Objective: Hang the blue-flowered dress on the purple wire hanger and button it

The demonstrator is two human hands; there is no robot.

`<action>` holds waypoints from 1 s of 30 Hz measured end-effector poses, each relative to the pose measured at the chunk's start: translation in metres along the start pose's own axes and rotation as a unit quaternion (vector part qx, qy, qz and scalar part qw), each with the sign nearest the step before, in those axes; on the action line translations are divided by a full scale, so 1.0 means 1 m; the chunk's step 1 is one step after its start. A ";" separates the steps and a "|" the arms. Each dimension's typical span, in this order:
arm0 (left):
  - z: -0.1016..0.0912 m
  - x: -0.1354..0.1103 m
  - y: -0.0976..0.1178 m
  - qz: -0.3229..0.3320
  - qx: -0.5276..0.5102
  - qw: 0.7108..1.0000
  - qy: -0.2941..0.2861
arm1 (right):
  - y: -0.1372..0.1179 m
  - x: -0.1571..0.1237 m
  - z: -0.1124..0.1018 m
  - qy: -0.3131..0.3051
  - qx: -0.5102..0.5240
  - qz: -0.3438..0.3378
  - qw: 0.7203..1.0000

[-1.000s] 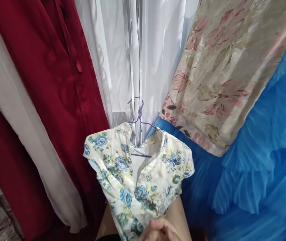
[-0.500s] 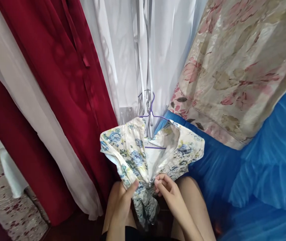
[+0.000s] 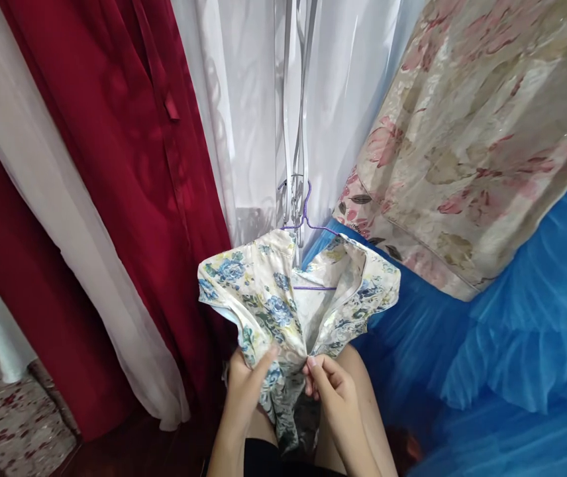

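Note:
A cream dress with blue flowers (image 3: 278, 305) hangs by its shoulders on a thin purple hanger (image 3: 323, 228), its front parted in a deep V. At the low point of that V, my right hand (image 3: 330, 381) pinches the fabric edge between thumb and forefinger; whether a zip pull is in the pinch is too small to tell. My left hand (image 3: 251, 381) grips the left side of the bodice, thumb on the outside, other fingers hidden behind the cloth. Below the hands the skirt hangs bunched between my knees.
White straps (image 3: 296, 132) run down to the hanger in front of a white garment (image 3: 248, 119). Deep red cloth (image 3: 114, 132) hangs at the left, a beige flowered garment (image 3: 467, 152) at the right. Blue pleated fabric (image 3: 502, 344) spreads below it.
My right hand still pinches at the V's low point, which sits slightly further right and lower. My left hand stays on the bodice. The view has shifted a little.

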State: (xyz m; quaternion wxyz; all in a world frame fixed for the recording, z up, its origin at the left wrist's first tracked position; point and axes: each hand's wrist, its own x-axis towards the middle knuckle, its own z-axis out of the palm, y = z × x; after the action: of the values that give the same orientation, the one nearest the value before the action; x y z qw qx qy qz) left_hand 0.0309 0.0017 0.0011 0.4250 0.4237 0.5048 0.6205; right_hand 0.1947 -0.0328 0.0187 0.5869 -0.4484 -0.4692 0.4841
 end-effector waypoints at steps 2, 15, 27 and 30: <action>-0.013 0.011 -0.010 0.038 0.027 0.994 0.096 | -0.003 -0.001 -0.007 0.017 0.007 0.001 1.000; 0.040 -0.034 0.026 0.122 0.158 0.959 -0.201 | -0.006 -0.008 -0.006 -0.014 0.010 0.019 1.000; 0.051 -0.034 0.016 0.163 0.188 0.959 -0.134 | -0.009 0.002 -0.023 -0.072 0.001 0.067 0.995; 0.051 -0.032 0.019 0.169 0.187 0.958 -0.139 | -0.011 0.002 -0.022 -0.044 0.000 0.071 0.997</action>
State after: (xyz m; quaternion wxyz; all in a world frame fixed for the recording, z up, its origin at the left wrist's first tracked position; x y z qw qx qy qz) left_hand 0.0868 -0.0183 0.0238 0.2930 0.6564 0.4694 0.5128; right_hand 0.2185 -0.0342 0.0263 0.5299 -0.4590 -0.4614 0.5438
